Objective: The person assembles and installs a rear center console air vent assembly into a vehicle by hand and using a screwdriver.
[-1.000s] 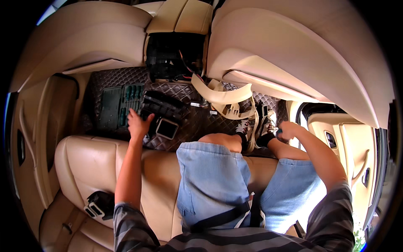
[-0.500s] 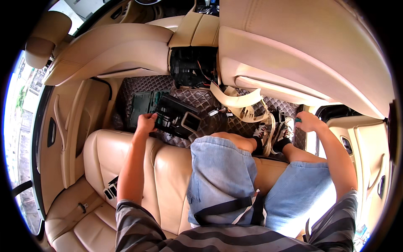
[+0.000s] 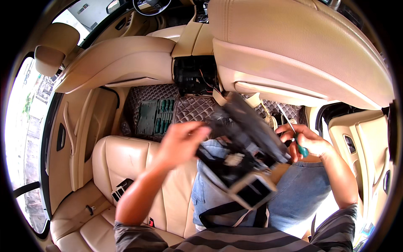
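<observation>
Black plastic assembly (image 3: 257, 133), raised above the lap of a person seated in the rear of a car, between the two hands. It was tilted, its long panel sloping from far left to near right, with a beige-framed dark pane (image 3: 255, 190) at its near end. The left hand (image 3: 182, 145) was at the left side of the assembly, fingers bent toward it; both were blurred, so whether the grip was closed on the part or merely beside it could not be told. The right hand (image 3: 305, 143) had its fingers wrapped around a screwdriver (image 3: 302, 145) (green handle toward the near side, bright shaft pointing far and left), close beside the assembly's right edge. Below lay the light-blue denim shorts (image 3: 302, 180). On the quilted floor mat (image 3: 191, 110), to the far left, an open tool case (image 3: 147, 119) held a group of green-handled screwdrivers (image 3: 165, 113). Farther off, between the front seats (image 3: 113, 59), the rear of the centre console (image 3: 189, 73) was open, its dark cavity crossed by thin wires. Beige trim (image 3: 254, 100) lay partly hidden behind the assembly. On the left of the rear bench (image 3: 126, 161) rested a black seat-belt buckle (image 3: 124, 185), with a red-buttoned buckle (image 3: 151, 221) nearer. A steering wheel (image 3: 154, 5) appeared at the far edge.
</observation>
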